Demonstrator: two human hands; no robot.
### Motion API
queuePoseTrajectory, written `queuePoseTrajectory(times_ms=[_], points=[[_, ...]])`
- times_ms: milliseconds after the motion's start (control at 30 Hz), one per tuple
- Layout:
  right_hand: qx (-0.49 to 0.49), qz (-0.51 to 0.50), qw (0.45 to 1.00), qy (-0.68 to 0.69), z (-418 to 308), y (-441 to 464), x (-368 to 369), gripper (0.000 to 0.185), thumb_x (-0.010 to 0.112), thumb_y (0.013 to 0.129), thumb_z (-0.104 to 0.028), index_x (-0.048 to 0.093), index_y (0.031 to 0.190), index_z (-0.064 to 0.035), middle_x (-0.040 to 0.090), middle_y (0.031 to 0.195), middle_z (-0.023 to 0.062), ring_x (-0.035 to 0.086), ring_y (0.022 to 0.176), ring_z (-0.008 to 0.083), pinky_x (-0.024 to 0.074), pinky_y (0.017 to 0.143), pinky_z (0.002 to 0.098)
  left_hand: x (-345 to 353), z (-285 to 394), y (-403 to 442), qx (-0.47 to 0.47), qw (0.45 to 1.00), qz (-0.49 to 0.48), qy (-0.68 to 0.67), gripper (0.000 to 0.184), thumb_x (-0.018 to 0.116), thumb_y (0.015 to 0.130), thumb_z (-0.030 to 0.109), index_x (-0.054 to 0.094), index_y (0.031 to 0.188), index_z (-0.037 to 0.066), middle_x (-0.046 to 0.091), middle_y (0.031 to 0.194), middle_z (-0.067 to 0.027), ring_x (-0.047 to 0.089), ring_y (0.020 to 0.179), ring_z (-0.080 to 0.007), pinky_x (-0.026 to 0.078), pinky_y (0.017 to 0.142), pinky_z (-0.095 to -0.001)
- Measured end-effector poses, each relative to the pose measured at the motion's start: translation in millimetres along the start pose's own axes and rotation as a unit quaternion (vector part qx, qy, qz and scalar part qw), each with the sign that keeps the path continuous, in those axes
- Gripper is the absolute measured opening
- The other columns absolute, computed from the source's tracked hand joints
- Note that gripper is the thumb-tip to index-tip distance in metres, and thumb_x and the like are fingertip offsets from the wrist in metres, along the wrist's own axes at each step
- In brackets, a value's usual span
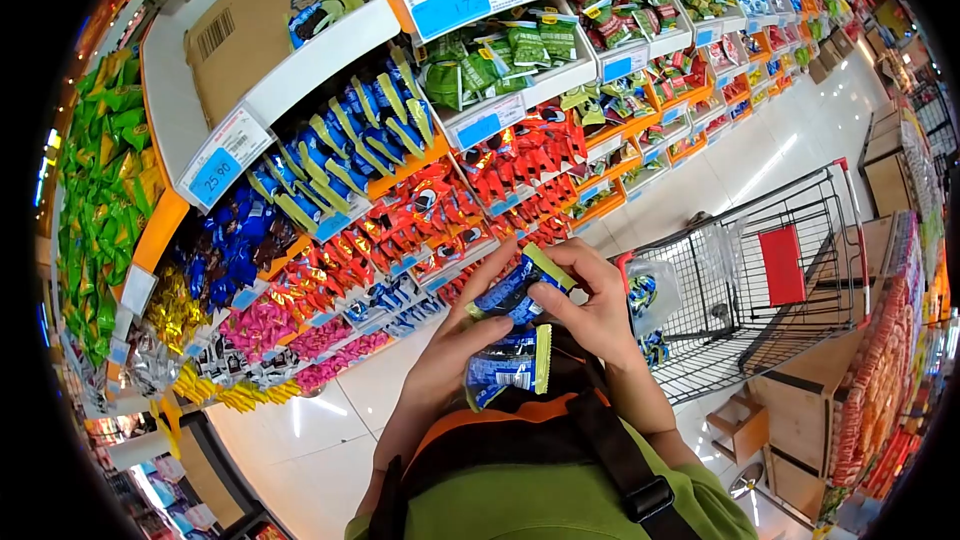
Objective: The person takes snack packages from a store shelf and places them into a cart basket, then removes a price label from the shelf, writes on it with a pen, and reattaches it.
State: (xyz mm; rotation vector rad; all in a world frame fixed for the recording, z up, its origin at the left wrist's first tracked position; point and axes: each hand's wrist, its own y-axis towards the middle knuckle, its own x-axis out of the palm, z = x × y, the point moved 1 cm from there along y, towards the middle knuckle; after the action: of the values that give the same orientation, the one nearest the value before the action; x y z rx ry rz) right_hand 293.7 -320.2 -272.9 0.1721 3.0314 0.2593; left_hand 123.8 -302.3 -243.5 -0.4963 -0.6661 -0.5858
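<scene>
Noted in head view left hand (455,345) closed around near side of upper blue snack packet (508,290), with thumb across lower left end. Noted right hand (598,312) grasping same packet at lime-edged end, thumb pressed on printed face, fingers curled behind. Found neither hand released, neither clenched into a fist. Located upper packet between both hands, tilted, above front of dark bag (535,430) worn on torso

Recorded lower blue snack packet (505,368) just below, barcode and lime edge facing up, beside left thumb. Judged lower packet to be tucked in left hand; could not tell exact finger hold

Judged step in hand as two-handed handling of upper packet, with printed face in sight. Could not tell wrapper sealed or open. Judged any shift of right-hand grip to call for firm left fingers on both packets, lest lower one slip

Logged similar blue-and-lime packets (345,135) in shelf bin ahead and to left, next to red packets (425,202), below blue price label (216,178). Logged shopping cart (782,266) to right, well apart from upper packet, with more blue packets (643,290) inside, by clear plastic
</scene>
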Motion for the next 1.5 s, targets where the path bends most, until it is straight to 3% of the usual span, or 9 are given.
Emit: queuePoseTrajectory(times_ms=[300, 333, 367, 433, 633, 733, 1200, 1367, 1500], points=[[-0.017, 0.048, 0.999, 0.005, 4.8, -4.0, -9.9, 0.025, 0.069, 0.082, -0.008, 0.060, 0.104, 0.0010, 0.057, 0.086, 0.0049, 0.056, 0.076, 0.0113, 0.0446, 0.062, 0.0230, -0.4, -10.4, 11.2, -0.014, 1.000, 0.013, 0.013, 0.071, 0.050, 0.083, 0.001, 0.021, 0.147, 0.006, 0.034, 0.145, -0.0138, 0.038, 0.132, -0.0224, 0.030, 0.109, -0.0346], [0.111, 0.061, 0.985, 0.119, -3.5, -9.8, -17.4, 0.027, 0.064, 0.087, -0.010, 0.055, 0.110, -0.0004, 0.057, 0.088, 0.0030, 0.056, 0.069, 0.0087, 0.0434, 0.055, 0.0204, 3.1, -12.9, 14.7, -0.031, 0.997, 0.051, 0.039, 0.066, 0.049, 0.085, 0.005, 0.024, 0.146, 0.006, 0.041, 0.140, -0.0161, 0.042, 0.129, -0.0238, 0.031, 0.108, -0.0354], [0.115, 0.129, 0.974, 0.145, 5.4, -14.5, -27.2, 0.027, 0.063, 0.089, -0.011, 0.052, 0.112, -0.0002, 0.057, 0.091, 0.0035, 0.055, 0.066, 0.0074, 0.0439, 0.054, 0.0206, -2.5, -24.5, 13.1, -0.037, 0.993, 0.116, 0.010, 0.059, 0.047, 0.086, 0.009, 0.031, 0.143, 0.004, 0.049, 0.131, -0.0161, 0.057, 0.109, -0.0233, 0.050, 0.090, -0.0344], [0.106, 0.275, 0.943, 0.157, 44.1, -26.0, -60.1, 0.028, 0.059, 0.092, -0.013, 0.047, 0.115, 0.0001, 0.057, 0.094, 0.0045, 0.054, 0.063, 0.0068, 0.0451, 0.053, 0.0216, -13.6, -34.0, 13.1, -0.071, 0.989, 0.122, -0.053, 0.050, 0.046, 0.091, 0.013, 0.035, 0.139, 0.004, 0.048, 0.132, -0.0195, 0.058, 0.107, -0.0249, 0.052, 0.088, -0.0353], [0.249, 0.519, 0.726, -0.376, 247.0, -194.6, -180.6, 0.034, 0.063, 0.088, -0.023, 0.050, 0.109, 0.0008, 0.061, 0.091, 0.0181, 0.062, 0.075, 0.0254, 0.0495, 0.066, 0.0349, -35.2, -41.7, 11.9, -0.014, 0.988, 0.139, 0.061, 0.040, 0.050, 0.093, 0.015, 0.042, 0.129, -0.001, 0.049, 0.126, -0.0156, 0.058, 0.103, -0.0227, 0.053, 0.079, -0.0312], [0.392, 0.508, 0.662, -0.388, 280.0, -276.3, -188.6, 0.038, 0.062, 0.084, -0.024, 0.051, 0.111, 0.0006, 0.058, 0.099, 0.0245, 0.057, 0.093, 0.0409, 0.0450, 0.081, 0.0460, -25.3, -46.3, 18.0, 0.018, 0.976, 0.183, 0.120, 0.038, 0.048, 0.093, 0.021, 0.049, 0.125, 0.001, 0.059, 0.109, -0.0110, 0.064, 0.086, -0.0199, 0.058, 0.065, -0.0306], [0.526, 0.541, 0.579, -0.308, 289.5, -311.9, -160.5, 0.035, 0.055, 0.080, -0.010, 0.058, 0.114, -0.0069, 0.055, 0.107, 0.0252, 0.057, 0.098, 0.0411, 0.0472, 0.084, 0.0455, -9.6, -47.8, 33.0, -0.154, 0.969, 0.182, 0.065, 0.041, 0.045, 0.099, 0.031, 0.046, 0.131, 0.006, 0.063, 0.096, -0.0076, 0.060, 0.079, -0.0114, 0.051, 0.064, -0.0240], [0.265, 0.493, 0.711, -0.426, 255.3, -230.2, -147.9, 0.024, 0.055, 0.086, -0.006, 0.059, 0.110, -0.0043, 0.061, 0.100, 0.0143, 0.060, 0.085, 0.0298, 0.0486, 0.074, 0.0407, 7.4, -47.5, 32.6, -0.076, 0.988, 0.070, 0.118, 0.040, 0.037, 0.102, 0.026, 0.044, 0.133, 0.001, 0.059, 0.114, -0.0100, 0.059, 0.096, -0.0142, 0.049, 0.077, -0.0259], [0.171, 0.388, 0.905, -0.040, 137.6, -111.5, -101.1, 0.022, 0.048, 0.096, -0.016, 0.059, 0.111, -0.0039, 0.063, 0.095, 0.0050, 0.056, 0.068, 0.0083, 0.0432, 0.055, 0.0225, 11.8, -35.2, 31.5, -0.077, 0.990, 0.067, 0.092, 0.037, 0.051, 0.095, 0.008, 0.048, 0.130, -0.003, 0.057, 0.121, -0.0119, 0.059, 0.100, -0.0141, 0.048, 0.085, -0.0259]])
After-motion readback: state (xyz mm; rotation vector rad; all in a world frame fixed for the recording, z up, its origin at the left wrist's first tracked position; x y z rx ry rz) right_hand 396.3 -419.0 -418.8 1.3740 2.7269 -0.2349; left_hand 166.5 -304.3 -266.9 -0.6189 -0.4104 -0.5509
